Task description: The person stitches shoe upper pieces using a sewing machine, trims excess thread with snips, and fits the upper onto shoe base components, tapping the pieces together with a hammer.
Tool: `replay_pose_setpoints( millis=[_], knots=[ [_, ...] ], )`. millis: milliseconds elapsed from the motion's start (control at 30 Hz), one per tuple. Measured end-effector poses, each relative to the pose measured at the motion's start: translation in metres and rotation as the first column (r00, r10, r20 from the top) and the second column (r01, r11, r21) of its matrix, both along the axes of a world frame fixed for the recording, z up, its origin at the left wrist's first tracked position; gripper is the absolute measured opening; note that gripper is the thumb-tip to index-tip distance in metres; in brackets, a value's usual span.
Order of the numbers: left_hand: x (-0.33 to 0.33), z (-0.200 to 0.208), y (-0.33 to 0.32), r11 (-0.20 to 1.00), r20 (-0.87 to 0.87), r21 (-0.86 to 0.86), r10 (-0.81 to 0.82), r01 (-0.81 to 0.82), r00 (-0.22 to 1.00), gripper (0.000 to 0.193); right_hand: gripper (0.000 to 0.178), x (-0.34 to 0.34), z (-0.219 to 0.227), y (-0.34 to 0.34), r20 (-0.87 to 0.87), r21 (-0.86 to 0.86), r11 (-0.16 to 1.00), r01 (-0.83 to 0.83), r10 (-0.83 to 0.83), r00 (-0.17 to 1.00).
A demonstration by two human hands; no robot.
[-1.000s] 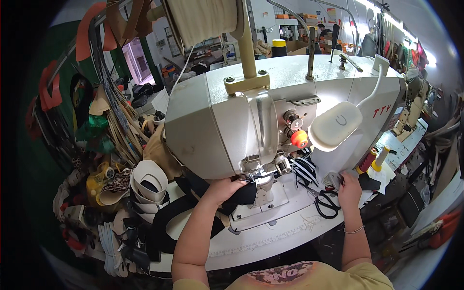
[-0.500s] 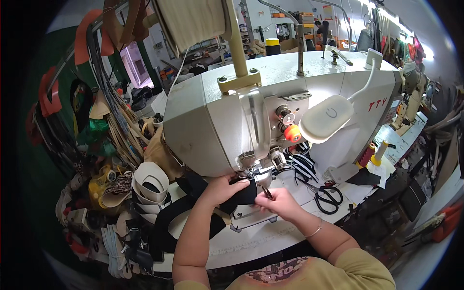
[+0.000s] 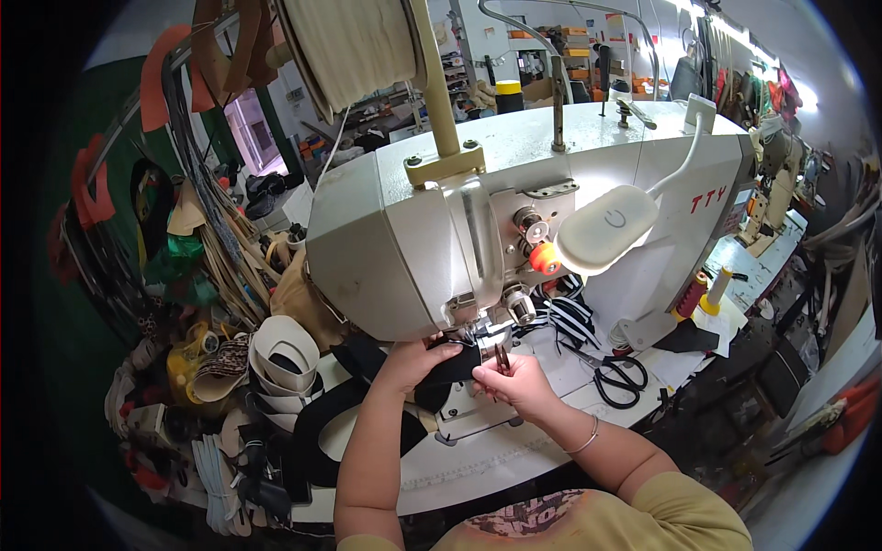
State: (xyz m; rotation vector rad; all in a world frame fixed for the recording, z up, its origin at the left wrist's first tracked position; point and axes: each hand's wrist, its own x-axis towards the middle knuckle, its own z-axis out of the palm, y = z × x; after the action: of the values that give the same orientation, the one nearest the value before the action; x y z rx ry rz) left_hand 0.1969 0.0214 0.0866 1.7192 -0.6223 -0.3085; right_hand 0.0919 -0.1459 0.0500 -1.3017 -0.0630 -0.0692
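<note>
Resting on black material (image 3: pixel 452 369), the left hand (image 3: pixel 415 364) lies beneath the head of the pale sewing machine (image 3: pixel 404 262), its thumb uppermost; its other fingers are largely hidden, so whether they grip the material cannot be told. The material extends between the two hands, close to the machine's metal foot. The right hand (image 3: pixel 521 384), just to the right of the material, pinches a small dark tool (image 3: pixel 502 358) between thumb and fingers, its tip directed upward, away from the wrist. To the right of this hand lies a pair of black-handled scissors (image 3: pixel 620 382); beyond it are black-and-white striped strips (image 3: pixel 571 317), with a white lamp (image 3: pixel 606 230) overhead. A curved black band (image 3: pixel 314 443) lies to the left of the left forearm, and white curled pieces (image 3: pixel 283 356) stand farther left of the left hand.
</note>
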Motion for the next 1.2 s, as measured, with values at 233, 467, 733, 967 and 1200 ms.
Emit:
replay_pose_setpoints(
  millis=[233, 467, 733, 967, 1200],
  knots=[
    [0.004, -0.017, -0.008, 0.962, 0.046, -0.245, 0.132, -0.117, 0.99, 0.031, 0.016, 0.003, 0.003, 0.01, -0.067, 0.219, 0.97, 0.104, -0.092, 0.994],
    [0.005, -0.025, -0.012, 0.94, 0.048, -0.253, 0.248, -0.229, 0.967, 0.033, 0.015, -0.002, 0.0, 0.004, -0.121, 0.328, 0.94, 0.099, -0.062, 0.991],
    [-0.002, -0.011, -0.019, 0.829, -0.08, -0.35, 0.438, -0.436, 0.896, 0.032, 0.008, -0.034, -0.024, -0.123, 0.472, -0.382, 0.423, 0.822, -0.675, 0.567],
    [-0.003, -0.012, -0.018, 0.82, -0.152, -0.417, 0.363, -0.392, 0.919, 0.032, 0.025, -0.053, -0.083, -0.188, 0.642, -0.508, 0.105, 0.855, -0.616, 0.456],
    [-0.029, -0.002, 0.023, 0.962, 0.376, 0.213, 0.079, -0.169, 0.923, 0.07, 0.028, -0.054, -0.061, -0.16, 0.662, -0.543, 0.063, 0.838, -0.582, 0.473]
  ],
)
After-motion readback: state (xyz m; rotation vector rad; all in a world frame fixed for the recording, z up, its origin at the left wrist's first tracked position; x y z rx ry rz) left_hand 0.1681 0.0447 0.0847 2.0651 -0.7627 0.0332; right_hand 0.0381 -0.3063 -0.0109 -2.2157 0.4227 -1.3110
